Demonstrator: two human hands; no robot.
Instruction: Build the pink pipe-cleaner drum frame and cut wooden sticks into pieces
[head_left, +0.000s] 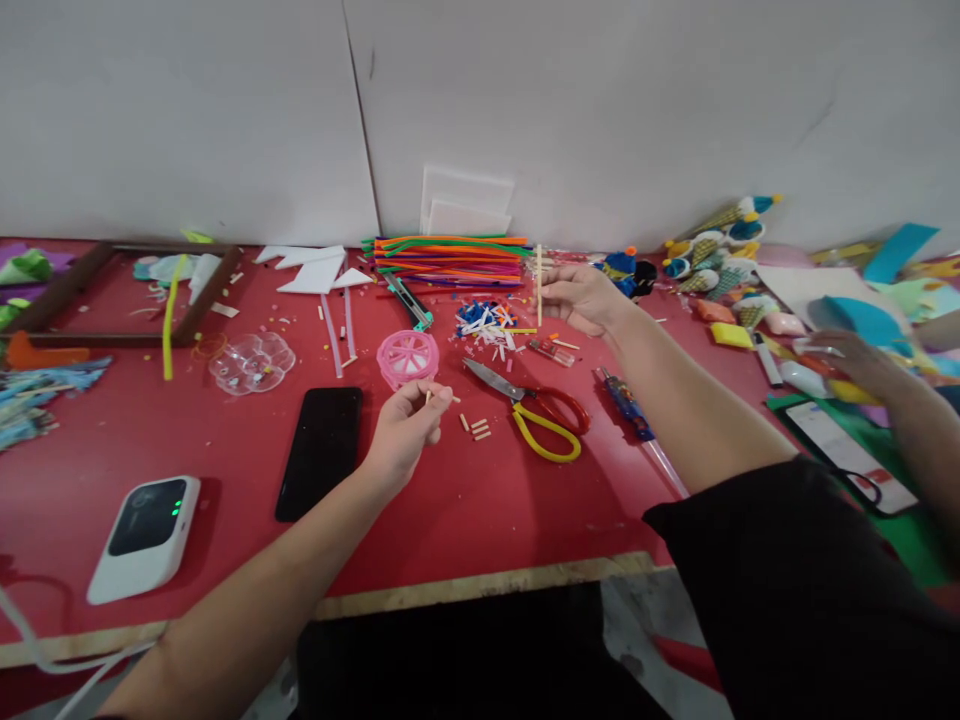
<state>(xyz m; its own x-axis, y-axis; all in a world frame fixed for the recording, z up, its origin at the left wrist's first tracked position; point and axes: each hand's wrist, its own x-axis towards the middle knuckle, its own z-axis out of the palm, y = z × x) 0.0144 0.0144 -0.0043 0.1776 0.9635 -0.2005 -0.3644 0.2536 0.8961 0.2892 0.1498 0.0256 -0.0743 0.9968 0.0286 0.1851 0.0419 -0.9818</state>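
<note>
My left hand (pixel 405 428) is closed in a pinch over the middle of the table, and a short piece of wooden stick (pixel 455 399) pokes out from its fingertips. Farther back, my right hand (pixel 581 298) holds a slim wooden craft stick (pixel 539 270) upright between thumb and fingers. Several short stick pieces (pixel 480 428) lie on the red table just right of my left hand. Beside them rests a pair of scissors (pixel 517 393) with one red and one yellow handle, its blades parted. A pink round plastic case (pixel 407 358) lies just behind my left hand.
Behind lie coloured pipe cleaners (pixel 450 258), a green cutter (pixel 409 302) and white and blue scraps (pixel 487 325). A black phone (pixel 319 455) and white device (pixel 146 530) lie left. A glue gun (pixel 626 403) lies right, near another person's hand (pixel 847 358).
</note>
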